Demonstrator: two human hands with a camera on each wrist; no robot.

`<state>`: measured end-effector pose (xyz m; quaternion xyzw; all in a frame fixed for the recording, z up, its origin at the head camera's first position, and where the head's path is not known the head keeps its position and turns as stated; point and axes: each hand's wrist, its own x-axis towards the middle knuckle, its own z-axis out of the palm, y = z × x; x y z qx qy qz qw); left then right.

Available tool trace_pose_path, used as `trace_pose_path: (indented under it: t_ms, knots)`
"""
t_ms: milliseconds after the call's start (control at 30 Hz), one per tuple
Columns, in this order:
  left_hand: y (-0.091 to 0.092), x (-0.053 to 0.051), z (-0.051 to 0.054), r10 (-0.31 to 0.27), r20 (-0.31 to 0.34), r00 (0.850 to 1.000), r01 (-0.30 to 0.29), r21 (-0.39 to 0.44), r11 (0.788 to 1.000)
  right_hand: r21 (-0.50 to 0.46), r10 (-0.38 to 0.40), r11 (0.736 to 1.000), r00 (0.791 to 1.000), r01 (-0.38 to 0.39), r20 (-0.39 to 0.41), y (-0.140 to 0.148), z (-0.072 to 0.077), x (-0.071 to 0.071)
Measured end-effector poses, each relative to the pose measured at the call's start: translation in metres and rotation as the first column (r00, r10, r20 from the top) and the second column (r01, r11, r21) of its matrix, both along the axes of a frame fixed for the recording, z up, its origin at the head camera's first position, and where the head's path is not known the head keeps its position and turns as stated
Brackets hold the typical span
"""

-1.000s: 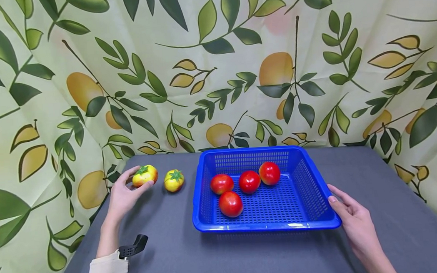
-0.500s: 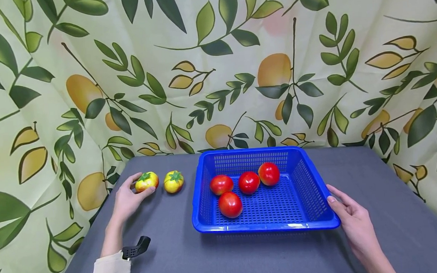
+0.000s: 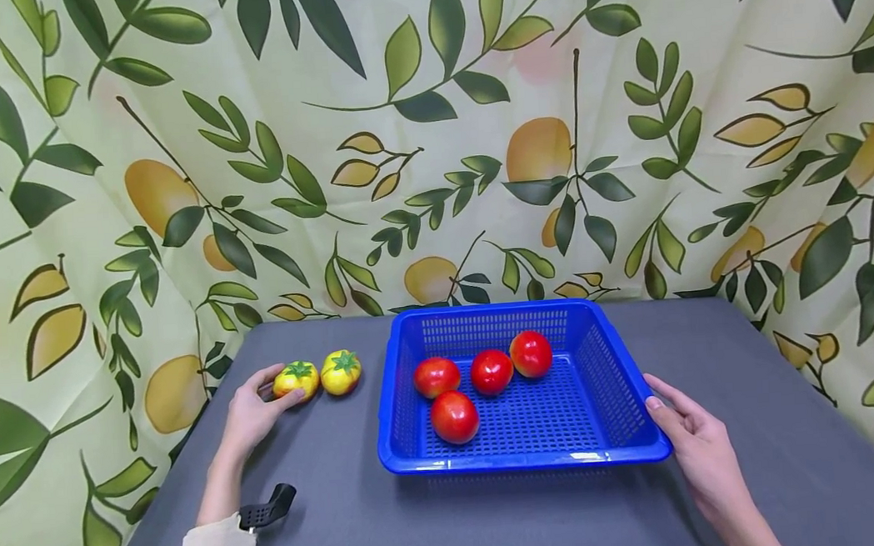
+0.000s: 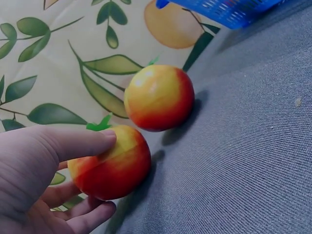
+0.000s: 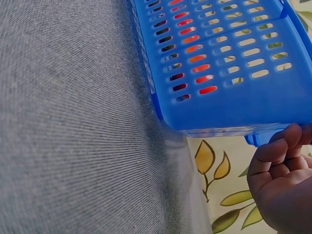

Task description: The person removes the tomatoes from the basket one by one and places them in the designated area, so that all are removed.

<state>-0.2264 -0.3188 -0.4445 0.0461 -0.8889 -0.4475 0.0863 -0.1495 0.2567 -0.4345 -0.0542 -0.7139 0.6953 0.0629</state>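
My left hand (image 3: 253,409) holds a yellow-and-red tomato (image 3: 297,379) with a green leafy top, low at the table's left side. In the left wrist view the thumb lies across the held tomato (image 4: 119,168) and the fingers curl beneath it. A second yellow-and-red tomato (image 3: 340,373) rests close to its right. With fingers under the rim and thumb above, my right hand (image 3: 698,436) grips the right side of a blue plastic basket (image 3: 523,460). Several red tomatoes (image 3: 455,417) lie in the basket, mostly in its left half. The right wrist view shows the basket's slotted wall (image 5: 234,107).
A grey cloth (image 3: 331,513) covers the table. Behind it and along the sides hangs a curtain (image 3: 446,180) printed with leaves and fruit. A black strap mount (image 3: 267,509) sticks out from the left wrist.
My left hand has lowered the yellow-and-red tomato and brought it right beside the other one. My right hand keeps its hold on the basket. The head view has shifted slightly.
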Motion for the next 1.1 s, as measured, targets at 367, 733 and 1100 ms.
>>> trace_pose_path:
  t_ms: [367,733,1100]
  knots:
    - [0.0022,-0.0022,-0.0008,0.016,0.018,1.000,-0.016,0.010,1.000,0.008,-0.024,1.000,1.000,0.024,0.001,-0.0022,0.0013,-0.0003]
    - [-0.0010,-0.0030,-0.0085,0.022,-0.001,1.000,-0.022,-0.021,1.000,0.017,-0.008,1.000,1.000,0.007,0.008,-0.0062,0.0009,-0.0033]
    - [0.0061,-0.0038,-0.0076,0.024,-0.012,1.000,-0.025,-0.042,0.999,0.029,-0.024,0.999,1.000,0.024,0.019,-0.0029,0.0015,-0.0011]
